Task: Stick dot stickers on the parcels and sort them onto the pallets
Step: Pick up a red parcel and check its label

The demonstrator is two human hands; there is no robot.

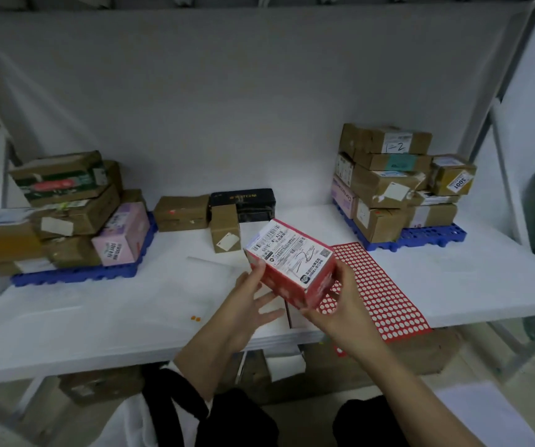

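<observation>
A: Head view. Where was the red parcel (291,262) seen?
B: It was held up just above the white table (98,317), tilted with the label side up, partly over the red dot-sticker sheet (385,295).
A: Hands?
B: The right hand (343,311) was clasped on the parcel's near right end, thumb on the side, fingers underneath. The left hand (250,301) was seen flat: thumb laid against the left face, fingers spread straight beneath, not curled round.
A: Pallets?
B: The left blue pallet (76,274) was loaded with stacked brown and pink parcels. The right blue pallet (427,237) was stacked likewise, well apart at the far right. Between them, at the back, a brown box (182,212), a black box (243,201) and a small upright brown box (225,233) were seen on the table. Two orange dots (196,318) were noted near the left forearm.
</observation>
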